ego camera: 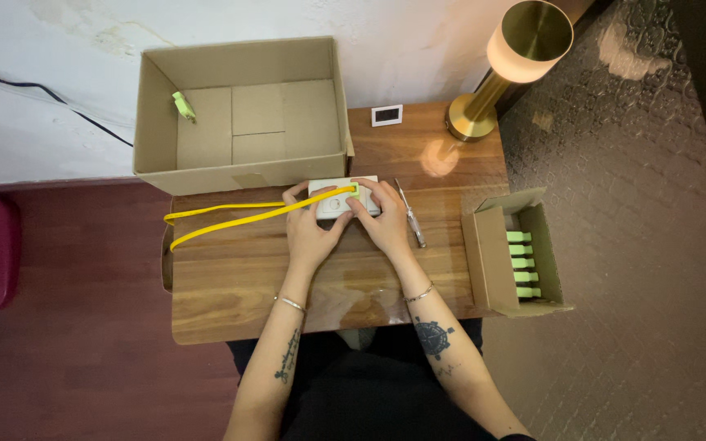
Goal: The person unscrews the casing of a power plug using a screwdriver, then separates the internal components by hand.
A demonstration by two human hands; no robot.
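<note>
L hand (310, 233) & R hand (386, 219) both grip small white box (341, 198) at table (230, 286) centre; yellow cable (230, 219) plugs into it, prob. via green connector. Screwdriver (410, 214) just right. Beyond: open carton (243, 114), brass lamp (508, 65).

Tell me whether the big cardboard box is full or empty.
Nearly empty: the big box stands open, its bare floor showing, with only one small green piece inside.
</note>
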